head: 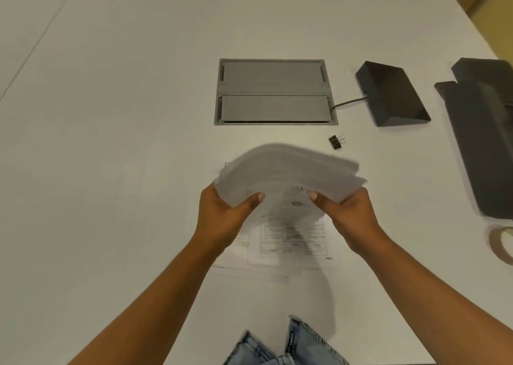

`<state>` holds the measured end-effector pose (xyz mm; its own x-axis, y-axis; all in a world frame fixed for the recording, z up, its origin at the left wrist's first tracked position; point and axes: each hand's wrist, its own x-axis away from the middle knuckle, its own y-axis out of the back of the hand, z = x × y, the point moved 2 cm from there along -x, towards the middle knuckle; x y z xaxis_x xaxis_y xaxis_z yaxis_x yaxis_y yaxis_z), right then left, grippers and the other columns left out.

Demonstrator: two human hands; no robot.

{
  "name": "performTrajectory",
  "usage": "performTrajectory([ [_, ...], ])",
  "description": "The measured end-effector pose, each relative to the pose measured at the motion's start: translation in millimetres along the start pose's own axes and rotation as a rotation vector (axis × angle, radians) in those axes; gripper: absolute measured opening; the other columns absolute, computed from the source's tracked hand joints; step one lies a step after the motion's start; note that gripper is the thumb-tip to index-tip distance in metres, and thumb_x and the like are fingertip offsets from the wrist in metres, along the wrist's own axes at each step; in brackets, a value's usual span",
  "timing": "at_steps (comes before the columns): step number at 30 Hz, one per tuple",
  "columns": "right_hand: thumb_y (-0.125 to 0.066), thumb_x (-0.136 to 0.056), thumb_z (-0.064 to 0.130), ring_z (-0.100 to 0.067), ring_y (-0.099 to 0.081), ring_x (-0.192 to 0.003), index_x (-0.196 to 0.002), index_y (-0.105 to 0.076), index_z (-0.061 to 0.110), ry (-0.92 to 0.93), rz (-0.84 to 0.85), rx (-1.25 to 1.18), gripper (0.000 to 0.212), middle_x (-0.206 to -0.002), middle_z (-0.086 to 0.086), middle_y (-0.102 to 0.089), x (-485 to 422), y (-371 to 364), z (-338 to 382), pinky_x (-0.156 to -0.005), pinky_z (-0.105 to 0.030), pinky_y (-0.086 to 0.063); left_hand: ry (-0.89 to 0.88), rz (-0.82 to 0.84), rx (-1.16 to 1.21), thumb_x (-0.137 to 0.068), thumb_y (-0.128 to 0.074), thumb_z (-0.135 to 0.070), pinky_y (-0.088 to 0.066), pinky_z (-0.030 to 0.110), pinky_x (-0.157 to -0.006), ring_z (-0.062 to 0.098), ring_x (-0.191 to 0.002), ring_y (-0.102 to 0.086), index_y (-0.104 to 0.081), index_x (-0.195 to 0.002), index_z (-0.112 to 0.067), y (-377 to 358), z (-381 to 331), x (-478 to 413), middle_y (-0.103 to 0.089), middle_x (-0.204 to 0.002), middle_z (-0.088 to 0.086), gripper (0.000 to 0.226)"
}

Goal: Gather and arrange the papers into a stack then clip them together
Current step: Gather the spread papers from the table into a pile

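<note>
We have the thick bundle of white printed paper sheets (288, 176) lifted off the large white table (125, 142), held from both sides. Our left hand (224, 214) pinches the near-left edge, thumb on top, fingers closed underneath; our right hand (347, 212) does the same on the near-right edge. Both are closed firmly on the bundle. The bundle is blurred, and its far edges look fanned, not squared.

Still flat on the table under the bundle: a white printed form sheet with boxed tables (291, 242), possibly more than one sheet there, we cannot tell. So gathering looks not yet finished.

The small black binder clip with wire handles (336, 142) lies on the table just beyond the bundle's far-right corner, untouched, near the grey recessed cable hatch (273, 92).

Handling, as we judge it: the bundle is light to moderate in weight and floppy. It sags in the middle if held only at the edges, and loose sheets slide on each other easily. Best hold is the two opposite sides, as now, then tap an edge on the table to square it. The flat sheet is thin and hard to lift; slide it to get a finger under a corner. The clip is stiff and springy: squeeze both wire handles and seat it on one squared edge.
</note>
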<state>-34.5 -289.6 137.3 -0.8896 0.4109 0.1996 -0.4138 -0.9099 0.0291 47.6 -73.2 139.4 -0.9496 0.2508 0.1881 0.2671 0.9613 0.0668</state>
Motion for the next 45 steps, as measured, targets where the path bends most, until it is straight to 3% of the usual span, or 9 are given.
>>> performTrajectory([
  [8,-0.073,-0.085,0.015,-0.007,-0.066,-0.105,-0.109,-0.062,0.044,-0.061,0.078,0.162,0.039,-0.114,0.009,-0.07,0.0,-5.7,-34.0,-0.083,-0.028,-0.058,0.069,0.056,-0.059,-0.089,-0.07,-0.023,-0.062,0.026,-0.075,0.023,-0.102,-0.07,-0.065,-0.122,-0.017,-12.3,33.6,-13.2,-0.072,-0.108,0.001,0.033],
  [12,-0.065,-0.091,0.02,0.003,-0.069,-0.095,-0.103,-0.065,0.041,-0.064,0.086,0.207,0.024,-0.102,0.016,-0.072,1.8,-1.5,-34.2,-0.074,-0.014,-0.055,0.043,0.032,-0.041,-0.09,-0.069,-0.02,-0.062,0.026,-0.073,0.018,-0.095,-0.071,-0.067,-0.112,-0.023,-3.9,26.8,-18.2,-0.073,-0.101,-0.004,0.022],
  [18,-0.064,-0.091,0.017,-0.022,-0.074,-0.096,-0.108,-0.072,0.017,-0.147,0.051,0.037,0.018,-0.103,-0.003,-0.078,0.3,4.0,-25.4,-0.08,-0.034,-0.06,0.176,0.072,0.087,-0.088,-0.07,-0.029,-0.059,0.05,-0.087,0.026,-0.102,-0.072,-0.065,-0.121,-0.017,13.1,17.2,-15.7,-0.074,-0.115,0.002,0.036],
  [24,-0.058,-0.095,0.02,-0.031,-0.07,-0.107,-0.122,-0.066,0.01,-0.337,0.184,-0.088,0.03,-0.115,-0.011,-0.074,11.8,-3.1,-35.0,-0.092,-0.045,-0.055,0.361,0.111,0.069,-0.095,-0.061,-0.031,-0.056,0.052,-0.093,0.023,-0.101,-0.074,-0.067,-0.122,-0.02,27.7,39.2,16.4,-0.076,-0.112,-0.001,0.029],
  [28,-0.044,-0.099,0.046,-0.022,-0.071,-0.102,-0.119,-0.067,0.018,-0.451,0.073,0.097,0.041,-0.112,-0.004,-0.075,17.1,0.8,-56.1,-0.087,-0.035,-0.054,0.374,-0.036,0.061,-0.095,-0.062,-0.026,-0.059,0.052,-0.086,0.028,-0.093,-0.076,-0.07,-0.113,-0.017,52.5,48.2,30.0,-0.079,-0.103,0.003,0.022],
  [30,-0.051,-0.095,0.049,-0.025,-0.065,-0.109,-0.127,-0.059,0.016,-0.434,-0.155,0.456,0.047,-0.124,-0.005,-0.068,17.0,14.1,-73.5,-0.089,-0.034,-0.05,0.38,-0.104,0.067,-0.093,-0.063,-0.024,-0.06,0.047,-0.08,0.028,-0.09,-0.076,-0.07,-0.111,-0.016,68.3,53.0,35.7,-0.079,-0.101,0.004,0.02],
  [33,-0.062,-0.083,0.056,-0.037,-0.054,-0.123,-0.141,-0.04,0.003,-0.526,-0.273,0.876,0.081,-0.14,-0.017,-0.052,19.7,23.0,-95.9,-0.095,-0.044,-0.047,0.396,-0.181,0.081,-0.092,-0.064,-0.024,-0.06,0.043,-0.073,0.029,-0.087,-0.076,-0.07,-0.11,-0.015,89.6,60.2,44.4,-0.079,-0.099,0.004,0.021],
  [39,-0.068,-0.06,0.076,-0.035,-0.052,-0.12,-0.134,-0.038,0.002,-0.698,-0.195,1.072,0.108,-0.131,-0.016,-0.045,20.5,10.1,-120.9,-0.086,-0.047,-0.052,0.417,-0.24,0.076,-0.092,-0.064,-0.025,-0.059,0.046,-0.074,0.033,-0.089,-0.074,-0.069,-0.111,-0.015,107.0,71.1,52.4,-0.079,-0.1,0.005,0.022],
  [45,-0.087,-0.056,0.053,-0.04,-0.054,-0.117,-0.134,-0.031,0.002,-0.717,-0.221,0.984,0.109,-0.131,-0.019,-0.044,17.3,3.6,-134.9,-0.088,-0.047,-0.053,0.423,-0.242,0.042,-0.093,-0.064,-0.026,-0.059,0.042,-0.067,0.031,-0.083,-0.075,-0.068,-0.112,-0.015,105.6,75.8,51.7,-0.079,-0.1,0.004,0.023],
])
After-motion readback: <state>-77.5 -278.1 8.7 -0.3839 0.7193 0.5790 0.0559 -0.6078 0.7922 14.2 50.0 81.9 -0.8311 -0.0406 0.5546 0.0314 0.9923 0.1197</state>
